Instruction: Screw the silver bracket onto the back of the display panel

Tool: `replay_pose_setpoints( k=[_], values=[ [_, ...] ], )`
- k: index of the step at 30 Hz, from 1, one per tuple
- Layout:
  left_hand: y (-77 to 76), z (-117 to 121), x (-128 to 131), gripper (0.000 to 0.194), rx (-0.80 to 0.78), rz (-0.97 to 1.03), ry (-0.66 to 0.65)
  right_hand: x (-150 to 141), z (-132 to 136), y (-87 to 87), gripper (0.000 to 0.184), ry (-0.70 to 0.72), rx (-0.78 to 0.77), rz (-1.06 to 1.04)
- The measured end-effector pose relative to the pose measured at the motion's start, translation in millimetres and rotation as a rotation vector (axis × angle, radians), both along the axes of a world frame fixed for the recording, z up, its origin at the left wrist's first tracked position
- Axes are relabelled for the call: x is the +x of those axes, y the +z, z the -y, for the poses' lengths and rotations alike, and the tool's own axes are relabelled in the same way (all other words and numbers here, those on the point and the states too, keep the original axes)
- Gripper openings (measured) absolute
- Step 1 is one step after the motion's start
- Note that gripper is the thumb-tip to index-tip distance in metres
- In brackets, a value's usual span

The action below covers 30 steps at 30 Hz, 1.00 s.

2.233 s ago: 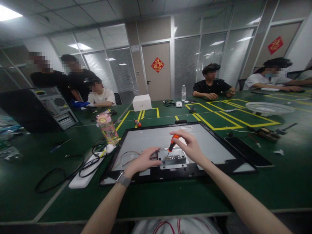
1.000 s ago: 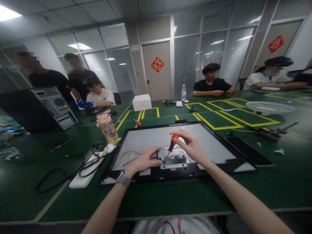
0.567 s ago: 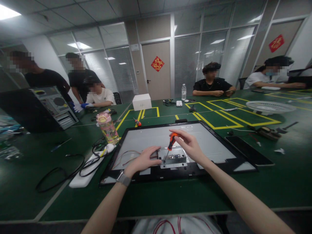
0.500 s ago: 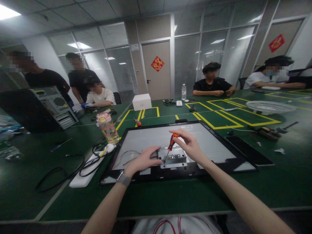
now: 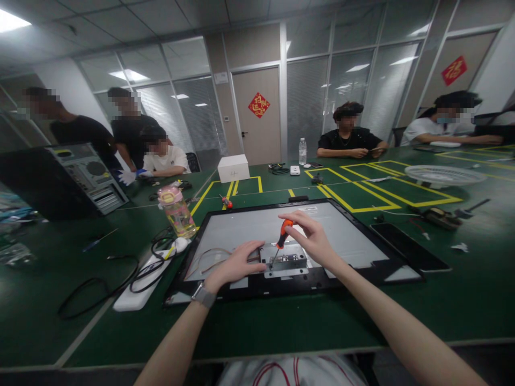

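Observation:
My right hand is closed around the orange-and-black handle of a screwdriver. The shaft slants down and left, its tip at the lower left part of a metal bracket. My left hand, a watch on its wrist, lies with fingers stretched out against the bracket's left side. Beneath both is a flat display panel with a black frame and grey back, lying on the green table. Thin wires run left from the bracket across the panel.
Left of the panel are a white power strip with black cables and a pink-lidded bottle. A black phone-like slab lies to the right. Farther off are a computer case, a white box, a second screwdriver and several people.
My hands and the screwdriver stay almost where they were. In the background, a gloved hand by the computer case has shifted, and the standing person at far left leans slightly to the right.

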State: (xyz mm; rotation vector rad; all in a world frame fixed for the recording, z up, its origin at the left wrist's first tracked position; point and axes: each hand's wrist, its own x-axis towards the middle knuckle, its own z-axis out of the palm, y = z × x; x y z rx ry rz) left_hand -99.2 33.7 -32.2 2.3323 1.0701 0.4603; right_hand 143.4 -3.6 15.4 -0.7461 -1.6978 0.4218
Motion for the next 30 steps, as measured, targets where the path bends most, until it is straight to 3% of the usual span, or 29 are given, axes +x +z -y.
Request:
replay_pose_setpoints(
  k=[5, 12, 19, 25, 30],
  values=[
    [0.2, 0.2, -0.5, 0.07, -0.006, -0.008, 0.008, -0.3, 2.0, 2.0, 0.033, 0.103, -0.068, -0.025],
    [2.7, 2.0, -0.5, 0.069, -0.017, 0.0, 0.007, -1.2, 1.4, 1.2, 0.023, 0.006, -0.01, -0.021],
    [1.5, 1.5, -0.3, 0.07, -0.012, -0.011, 0.016, -0.3, 2.2, 2.3, 0.032, 0.095, -0.077, -0.037],
    [3.4, 2.3, -0.5, 0.07, -0.028, -0.011, 0.011, -1.6, 2.9, 2.8, 0.025, 0.065, -0.096, -0.067],
    [3.0, 2.1, -0.6, 0.07, -0.022, -0.003, 0.012, -1.9, 0.5, 1.7, 0.017, 0.127, -0.13, -0.148]
  ],
)
